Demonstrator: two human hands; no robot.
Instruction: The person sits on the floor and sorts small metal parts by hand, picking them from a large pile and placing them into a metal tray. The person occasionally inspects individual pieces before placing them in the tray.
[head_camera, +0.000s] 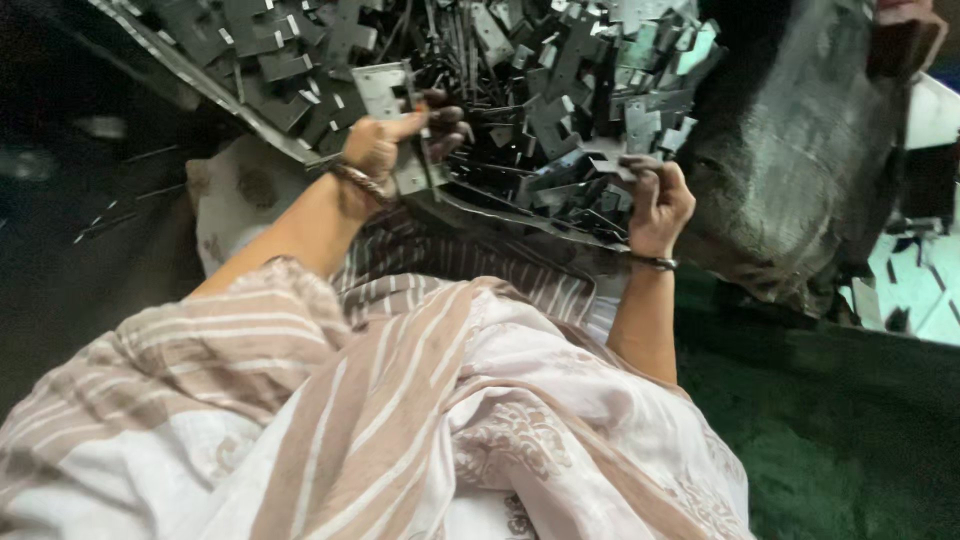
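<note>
1. striped cloth (330, 420), pale with brown bands, fills the near part of the view across the person's lap; both forearms reach forward over it.

2. left hand (385, 145), with a bangle at the wrist, is closed around a flat grey metal plate (385, 92) with small holes. thumb lies along the plate's lower face, fingers curl behind its right edge. the plate stands roughly upright, its top edge above the knuckles.

3. right hand (655, 205), with a dark band at the wrist, is pinched shut on a small dark metal piece (612, 168) at the near edge of the heap. the piece sits at the fingertips, just left of the palm, touching its neighbours.

4. judgement on handling: edges look stamped and sharp. hold by the flat faces, not the rims, and lift the small piece straight clear so it does not snag on the parts around it. keep the plate steady in the left hand while the right works.

5. pile of metal parts (540, 80) lies just beyond both hands, dense and tangled, in a dented tray (215, 85) whose rim runs under the left wrist.

6. large dark metal block (800, 150) stands right of the pile, near the right hand but apart from it. detail is blurred.
</note>
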